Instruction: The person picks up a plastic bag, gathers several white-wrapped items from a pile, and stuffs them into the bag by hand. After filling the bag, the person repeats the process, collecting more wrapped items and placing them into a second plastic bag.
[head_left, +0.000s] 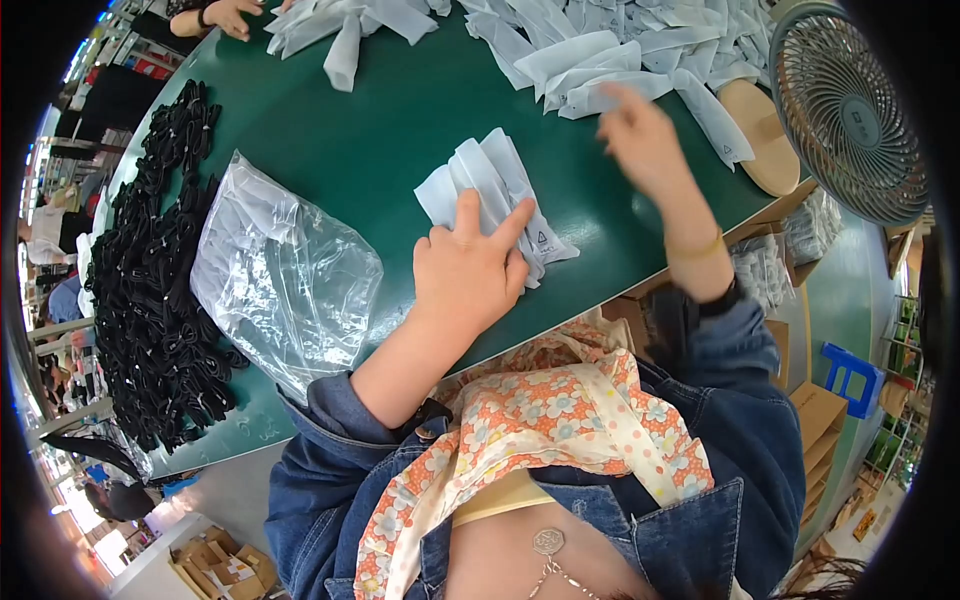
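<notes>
My left hand [465, 270] lies on a small stack of white frosted bags [477, 172] on the green table. Its index and middle fingers are spread apart and press the bags down, without gripping them. My right hand [643, 145] is raised at the near edge of a big heap of similar bags [640, 50]. Motion smears its fingers, so I cannot make out whether it holds anything. Left of my left hand is a large clear plastic bag [290, 275] with whitish packets inside, its loose end reaching toward my left forearm.
Bundled black cables [165, 330] run along the table's [330, 150] left side. At right stand a fan [850, 120] and a round wooden piece [760, 135]. Another person's hand [232, 18] is at the far left. Below the right edge are cartons [818, 425] and a blue plastic stool [852, 380].
</notes>
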